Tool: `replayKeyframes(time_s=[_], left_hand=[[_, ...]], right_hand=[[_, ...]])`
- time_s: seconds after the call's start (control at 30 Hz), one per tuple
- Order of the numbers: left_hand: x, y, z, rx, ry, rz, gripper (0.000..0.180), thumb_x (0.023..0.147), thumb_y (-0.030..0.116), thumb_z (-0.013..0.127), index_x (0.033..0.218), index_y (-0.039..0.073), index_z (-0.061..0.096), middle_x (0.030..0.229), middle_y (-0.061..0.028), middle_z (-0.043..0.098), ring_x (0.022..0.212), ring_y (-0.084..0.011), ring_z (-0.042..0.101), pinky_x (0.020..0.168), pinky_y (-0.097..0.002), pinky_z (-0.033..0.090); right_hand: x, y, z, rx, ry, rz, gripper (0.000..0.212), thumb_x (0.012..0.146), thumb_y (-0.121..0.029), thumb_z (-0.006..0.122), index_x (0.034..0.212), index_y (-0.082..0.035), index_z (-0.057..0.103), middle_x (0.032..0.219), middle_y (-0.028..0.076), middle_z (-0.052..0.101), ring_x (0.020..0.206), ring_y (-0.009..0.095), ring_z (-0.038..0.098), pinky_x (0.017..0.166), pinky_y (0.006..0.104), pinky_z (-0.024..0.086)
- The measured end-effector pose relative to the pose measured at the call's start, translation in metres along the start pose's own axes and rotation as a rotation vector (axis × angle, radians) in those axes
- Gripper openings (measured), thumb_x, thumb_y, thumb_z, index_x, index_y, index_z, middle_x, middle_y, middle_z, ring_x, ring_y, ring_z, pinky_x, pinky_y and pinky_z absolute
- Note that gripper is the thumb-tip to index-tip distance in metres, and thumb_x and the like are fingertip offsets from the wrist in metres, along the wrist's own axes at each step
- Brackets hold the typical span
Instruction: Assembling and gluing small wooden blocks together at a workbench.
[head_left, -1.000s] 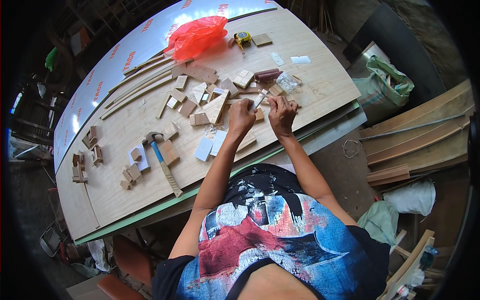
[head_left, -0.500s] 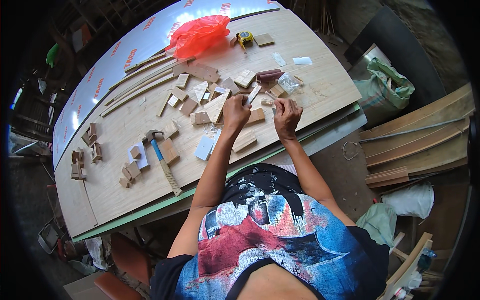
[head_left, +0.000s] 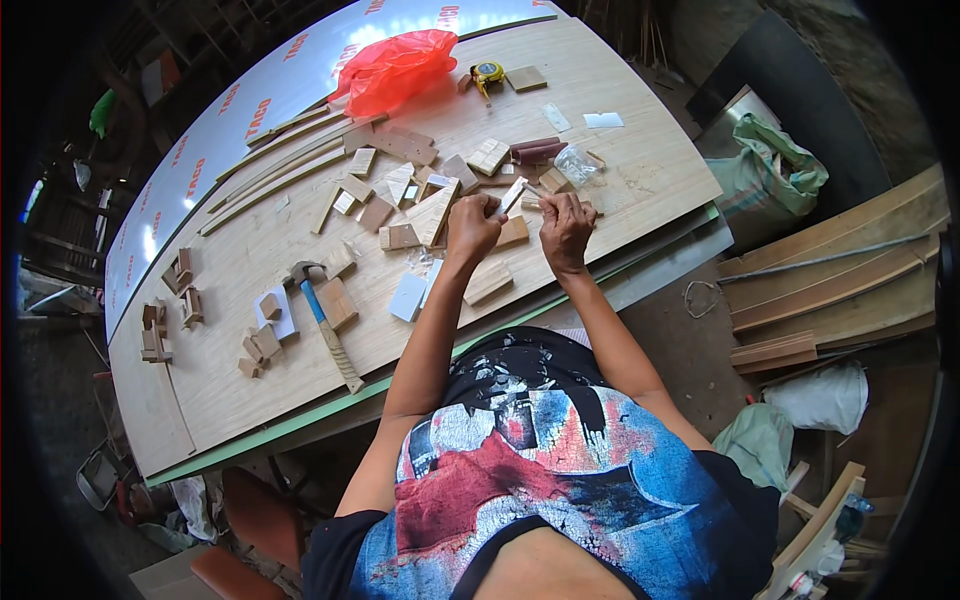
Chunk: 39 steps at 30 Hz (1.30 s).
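Observation:
Both my hands are raised over the near right part of the wooden tabletop (head_left: 240, 215), close together. My left hand (head_left: 474, 226) is closed on a small pale strip (head_left: 513, 195) with a white face, which sticks up past the fingers. A short gap to the right, my right hand (head_left: 567, 228) is pinched with its fingertips toward the strip. What it grips, if anything, is too small to make out. Around them lie wood offcuts, among them a block (head_left: 489, 284) nearest me and a long pale piece (head_left: 435, 215) beside my left hand.
A blue-and-wood-handled hammer (head_left: 328, 330) lies left of my arms, with small wood assemblies (head_left: 182, 270) farther left. Beyond are a red plastic bag (head_left: 395, 72), a yellow tape measure (head_left: 487, 74), brown rolled sheets (head_left: 537, 151) and a clear plastic bag (head_left: 574, 164).
My right hand has shifted slightly left, nearer my left hand. The pale strip in my left hand has moved slightly to the right and tilted; the other things stay put.

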<state>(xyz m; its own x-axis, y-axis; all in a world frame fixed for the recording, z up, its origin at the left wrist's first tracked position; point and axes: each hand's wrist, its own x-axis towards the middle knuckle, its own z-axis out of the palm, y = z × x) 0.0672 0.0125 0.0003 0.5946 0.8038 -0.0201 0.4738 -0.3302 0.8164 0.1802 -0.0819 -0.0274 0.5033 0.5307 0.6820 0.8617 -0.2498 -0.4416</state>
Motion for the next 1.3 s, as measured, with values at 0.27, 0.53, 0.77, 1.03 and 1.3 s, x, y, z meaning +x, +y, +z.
replayKeyframes(time_s=[0.27, 0.53, 0.77, 1.03, 1.3], left_hand=[[0.0, 0.004, -0.006, 0.0, 0.078, 0.025, 0.023, 0.065, 0.005, 0.066, 0.086, -0.003, 0.061, 0.076, -0.016, 0.062, 0.066, -0.0179, 0.061, 0.061, -0.027, 0.045], [-0.007, 0.014, -0.007, 0.208, 0.098, 0.161, 0.021, 0.064, 0.005, 0.064, 0.085, 0.001, 0.062, 0.077, -0.0178, 0.06, 0.071, -0.0289, 0.06, 0.064, -0.0329, 0.046], [-0.009, 0.01, -0.006, 0.197, 0.077, 0.291, 0.015, 0.063, 0.002, 0.057, 0.077, 0.004, 0.062, 0.072, -0.0159, 0.059, 0.068, -0.0309, 0.058, 0.059, -0.038, 0.045], [-0.009, 0.008, -0.003, 0.183, 0.061, 0.305, 0.014, 0.062, 0.001, 0.055, 0.074, 0.004, 0.061, 0.069, -0.016, 0.058, 0.066, -0.0304, 0.058, 0.059, -0.0381, 0.044], [-0.008, 0.01, -0.005, 0.256, 0.055, 0.211, 0.018, 0.062, 0.006, 0.063, 0.08, 0.001, 0.061, 0.069, -0.0182, 0.057, 0.065, -0.0321, 0.057, 0.058, -0.0357, 0.044]], right_hand=[[-0.006, 0.008, -0.003, -0.035, 0.016, 0.075, 0.007, 0.076, -0.018, 0.056, 0.076, -0.011, 0.053, 0.074, -0.001, 0.054, 0.068, 0.017, 0.05, 0.064, 0.0314, 0.03], [0.007, -0.008, -0.014, -0.056, 0.029, -0.092, 0.006, 0.072, -0.019, 0.06, 0.073, -0.015, 0.055, 0.072, -0.003, 0.051, 0.07, 0.013, 0.05, 0.069, 0.0316, 0.028], [0.009, 0.005, -0.013, -0.119, -0.009, -0.036, 0.005, 0.073, -0.019, 0.06, 0.074, -0.016, 0.057, 0.073, -0.005, 0.055, 0.071, 0.011, 0.052, 0.066, 0.0312, 0.026], [0.008, 0.016, -0.01, -0.136, 0.019, 0.05, 0.008, 0.071, -0.019, 0.062, 0.075, -0.016, 0.056, 0.072, -0.004, 0.053, 0.069, 0.013, 0.051, 0.067, 0.0318, 0.026], [0.003, -0.004, -0.016, -0.045, 0.031, -0.039, 0.006, 0.073, -0.019, 0.061, 0.074, -0.014, 0.057, 0.072, -0.004, 0.055, 0.069, 0.012, 0.051, 0.065, 0.0308, 0.027]])
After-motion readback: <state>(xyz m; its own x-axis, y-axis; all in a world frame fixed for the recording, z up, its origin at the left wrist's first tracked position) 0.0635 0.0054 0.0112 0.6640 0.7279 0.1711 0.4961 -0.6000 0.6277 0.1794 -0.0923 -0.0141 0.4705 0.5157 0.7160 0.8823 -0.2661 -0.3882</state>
